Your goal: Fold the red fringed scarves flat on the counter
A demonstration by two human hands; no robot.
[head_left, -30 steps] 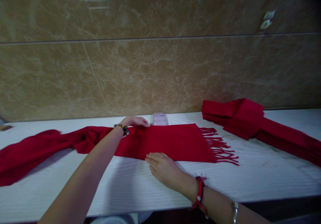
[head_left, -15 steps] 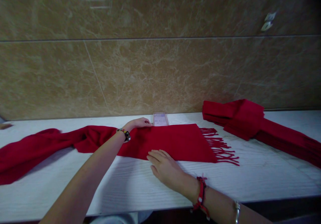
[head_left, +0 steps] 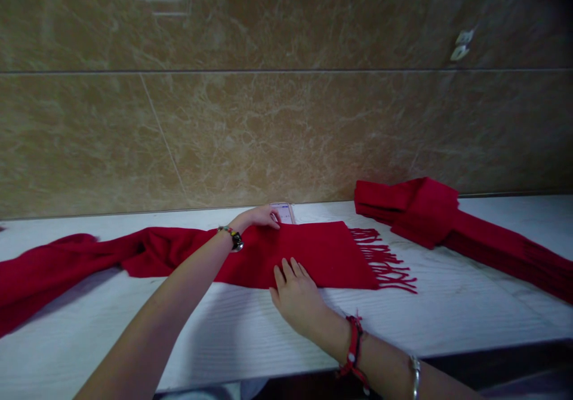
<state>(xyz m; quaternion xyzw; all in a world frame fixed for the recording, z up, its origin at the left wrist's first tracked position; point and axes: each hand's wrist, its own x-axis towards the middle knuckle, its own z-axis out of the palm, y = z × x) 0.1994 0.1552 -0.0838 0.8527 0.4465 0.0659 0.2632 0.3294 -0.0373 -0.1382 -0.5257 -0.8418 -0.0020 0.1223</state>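
A red scarf (head_left: 326, 254) lies lengthwise along the white table, its right part flat and its fringe (head_left: 387, 262) spread at the end. Toward the left the cloth is bunched and twisted. At the scarf's far edge rests my left hand (head_left: 264, 216), fingers slightly curved and apart, touching the cloth. My right hand (head_left: 298, 298) lies palm down over the near edge, with its fingers spread on the fabric. Just behind the left fingertips is a small, pale, flat rectangular item (head_left: 284, 214), partly covered by that hand; its print is too small to read.
Another red scarf (head_left: 430, 212), folded and overlapped, lies at the back right and trails off the right side. A brown marbled tile wall (head_left: 286, 137) rises along the back of the white table (head_left: 250, 334). The table's front edge runs below my forearms.
My left hand has slid right along the far edge, covering part of the pale item. My right hand has moved slightly up onto the scarf with its fingers wider apart. The view has shifted slightly.
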